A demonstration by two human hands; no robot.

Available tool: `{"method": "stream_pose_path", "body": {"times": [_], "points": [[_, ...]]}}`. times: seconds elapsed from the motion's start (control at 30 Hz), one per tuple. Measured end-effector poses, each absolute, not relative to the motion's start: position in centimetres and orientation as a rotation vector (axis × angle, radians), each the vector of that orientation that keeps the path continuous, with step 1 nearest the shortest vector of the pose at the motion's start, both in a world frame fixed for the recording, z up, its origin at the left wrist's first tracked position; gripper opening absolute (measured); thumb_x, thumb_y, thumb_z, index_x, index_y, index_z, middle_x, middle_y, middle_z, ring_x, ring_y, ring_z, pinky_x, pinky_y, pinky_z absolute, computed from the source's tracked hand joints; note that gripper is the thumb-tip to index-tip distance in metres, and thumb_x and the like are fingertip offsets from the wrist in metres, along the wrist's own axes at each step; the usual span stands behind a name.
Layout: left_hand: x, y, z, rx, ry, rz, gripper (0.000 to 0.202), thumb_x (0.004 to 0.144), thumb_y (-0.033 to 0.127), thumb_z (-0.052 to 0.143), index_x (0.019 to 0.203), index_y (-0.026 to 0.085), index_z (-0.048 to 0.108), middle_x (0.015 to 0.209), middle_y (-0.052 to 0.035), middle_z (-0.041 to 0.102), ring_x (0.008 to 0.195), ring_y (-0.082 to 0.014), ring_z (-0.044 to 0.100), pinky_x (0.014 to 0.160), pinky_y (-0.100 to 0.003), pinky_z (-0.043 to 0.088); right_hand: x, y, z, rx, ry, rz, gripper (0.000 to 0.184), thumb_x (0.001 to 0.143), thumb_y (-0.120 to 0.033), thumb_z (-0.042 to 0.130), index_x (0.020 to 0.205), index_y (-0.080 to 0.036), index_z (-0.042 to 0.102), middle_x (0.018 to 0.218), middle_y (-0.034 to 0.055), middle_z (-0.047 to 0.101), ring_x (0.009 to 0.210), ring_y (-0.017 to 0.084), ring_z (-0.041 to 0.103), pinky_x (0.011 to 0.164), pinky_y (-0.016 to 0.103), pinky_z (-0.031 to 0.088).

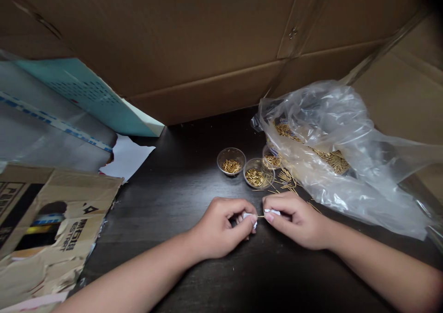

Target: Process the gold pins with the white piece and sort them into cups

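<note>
My left hand (221,227) and my right hand (294,218) meet above a dark table (180,188), fingertips almost touching. Each hand is closed in a pinch, and between them a thin gold pin (260,216) shows. White tape or wrapping covers some fingertips of both hands. Just beyond the hands stand three small clear cups (231,161) holding gold pins. Loose gold pins (285,177) lie scattered on the table by the cups.
A crumpled clear plastic bag (346,156) with a heap of gold pins lies at the right. Cardboard walls (207,50) close off the back. A torn cardboard box (51,225) and white paper (128,158) sit at the left.
</note>
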State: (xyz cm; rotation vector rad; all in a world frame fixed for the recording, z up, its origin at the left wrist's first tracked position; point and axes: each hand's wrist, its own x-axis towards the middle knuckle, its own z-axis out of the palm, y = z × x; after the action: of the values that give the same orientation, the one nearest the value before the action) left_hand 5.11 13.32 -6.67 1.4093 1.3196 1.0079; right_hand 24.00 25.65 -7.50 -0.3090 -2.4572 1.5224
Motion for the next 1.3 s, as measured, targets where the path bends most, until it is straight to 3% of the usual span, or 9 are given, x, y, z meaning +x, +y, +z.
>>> {"method": "stream_pose_path", "body": {"times": [0.43,0.73,1.0,1.3], "points": [[4.98,13.13,-6.7,1.645,1.391,0.964,0.015,0.091,0.016,0.055,0.08,0.014,0.066,0.061,0.0002,0.063,0.054,-0.0097,0.052,0.054,-0.02,0.039,23.98,25.19,-7.34,-0.107,-2.48,1.373,0.023,0.103,-0.018,0.043,0.084,-0.019,0.055,0.075,-0.0002,0.052,0.067,0.014,0.047,0.062,0.027,0.037],[4.71,12.96,-6.74,1.798,1.331,1.002,0.015,0.092,0.014,0.055,0.085,0.012,0.068,0.06,0.0009,0.058,0.05,-0.0081,0.044,0.052,-0.021,0.036,24.21,25.21,-7.21,-0.3,-2.541,1.542,0.034,0.104,-0.031,0.044,0.072,-0.02,0.043,0.067,-0.0035,0.044,0.062,0.012,0.043,0.06,0.027,0.033],[4.55,13.43,-6.26,1.319,1.166,0.881,0.016,0.093,0.022,0.056,0.085,0.011,0.065,0.064,-0.0049,0.068,0.052,-0.011,0.061,0.05,-0.018,0.044,24.15,25.57,-7.05,-0.258,-2.525,1.684,0.036,0.105,-0.037,0.044,0.073,-0.02,0.044,0.068,-0.0033,0.044,0.064,0.013,0.043,0.062,0.027,0.034],[4.59,13.37,-6.46,1.603,1.289,0.933,0.013,0.089,0.013,0.058,0.08,0.011,0.066,0.06,0.0017,0.059,0.05,-0.0053,0.045,0.052,-0.017,0.036,24.4,25.03,-7.45,-0.197,-2.527,1.503,0.027,0.105,-0.026,0.043,0.079,-0.02,0.048,0.072,-0.0023,0.046,0.066,0.013,0.045,0.063,0.026,0.034]]}}
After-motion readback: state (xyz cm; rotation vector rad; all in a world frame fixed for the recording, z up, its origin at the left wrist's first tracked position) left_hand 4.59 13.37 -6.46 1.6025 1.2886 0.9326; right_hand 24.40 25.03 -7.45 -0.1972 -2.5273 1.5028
